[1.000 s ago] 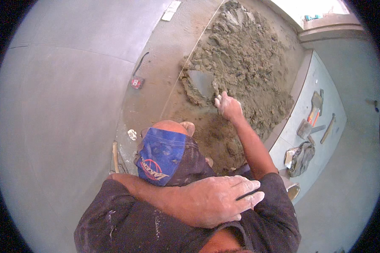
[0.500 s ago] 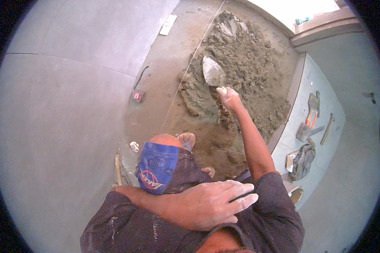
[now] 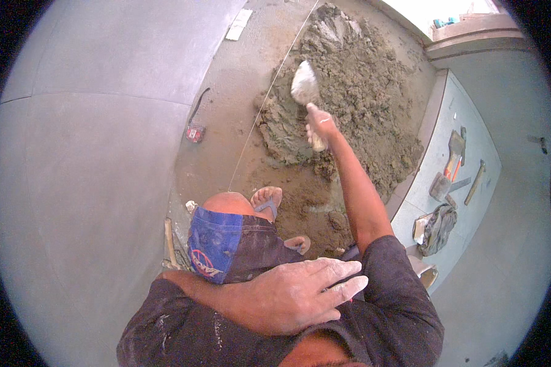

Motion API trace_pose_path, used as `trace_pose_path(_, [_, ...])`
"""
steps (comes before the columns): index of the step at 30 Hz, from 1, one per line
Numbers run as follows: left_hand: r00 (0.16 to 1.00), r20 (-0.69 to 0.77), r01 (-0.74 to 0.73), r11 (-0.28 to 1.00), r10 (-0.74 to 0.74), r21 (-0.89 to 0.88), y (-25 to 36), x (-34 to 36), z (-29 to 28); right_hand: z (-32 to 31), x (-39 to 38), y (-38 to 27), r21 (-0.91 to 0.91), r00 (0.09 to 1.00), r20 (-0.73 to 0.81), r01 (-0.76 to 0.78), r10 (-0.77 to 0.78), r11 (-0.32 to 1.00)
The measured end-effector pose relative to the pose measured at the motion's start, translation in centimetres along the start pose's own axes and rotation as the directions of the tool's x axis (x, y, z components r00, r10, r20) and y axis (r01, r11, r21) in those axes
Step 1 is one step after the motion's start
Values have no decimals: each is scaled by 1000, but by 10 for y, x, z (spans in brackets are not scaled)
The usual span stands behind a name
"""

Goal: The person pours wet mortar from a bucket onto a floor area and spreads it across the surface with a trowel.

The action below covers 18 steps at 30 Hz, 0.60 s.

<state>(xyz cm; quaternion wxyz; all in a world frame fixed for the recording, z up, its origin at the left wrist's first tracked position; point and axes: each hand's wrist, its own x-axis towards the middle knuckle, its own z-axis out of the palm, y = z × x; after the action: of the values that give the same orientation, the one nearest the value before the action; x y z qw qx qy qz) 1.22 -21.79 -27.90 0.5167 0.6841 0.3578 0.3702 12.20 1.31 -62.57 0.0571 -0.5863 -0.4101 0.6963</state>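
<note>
My right hand (image 3: pixel 322 125) is closed round the handle of a trowel (image 3: pixel 305 84) with a pale, bright blade. The blade is over the left part of a broad heap of grey-brown mortar (image 3: pixel 367 92), its tip away from me. Whether it touches the mortar I cannot tell. Across my front lies my left hand (image 3: pixel 306 292), dusted white, its fingers stretched out and holding nothing. A thin taut string (image 3: pixel 260 109) runs along the left side of the heap.
Large grey tiles (image 3: pixel 104 153) cover the left. Beside them lie a red tape measure (image 3: pixel 194 133) and a wooden handle (image 3: pixel 170 240). On the right ledge sit a hammer (image 3: pixel 475 183), several other tools and a dark crumpled bag (image 3: pixel 439 229). My sandalled foot (image 3: pixel 267 200) is near the mortar.
My right hand has moved the trowel slightly away from me and turned, so the handle's end now shows below the fist. The left hand keeps its pose.
</note>
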Motion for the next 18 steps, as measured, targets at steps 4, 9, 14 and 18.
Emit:
trace_pose_path(4, [999,43,-30,1000,30,5,5,8,3,14,0,9,-132,996,76,-27,38,991])
trace_pose_path(9, [992,116,-57,998,55,19,9,14,3,10,2,40,-573,944,150,326,-294,752])
trace_pose_path(14, [993,108,-41,999,44,-26,10,11,3,-25,-77,20,-847,949,-55,120,-311,517])
trace_pose_path(18, [991,131,-27,999,30,-25,12,18,3,-91,-108,29,-901,888,-238,-50,-393,431])
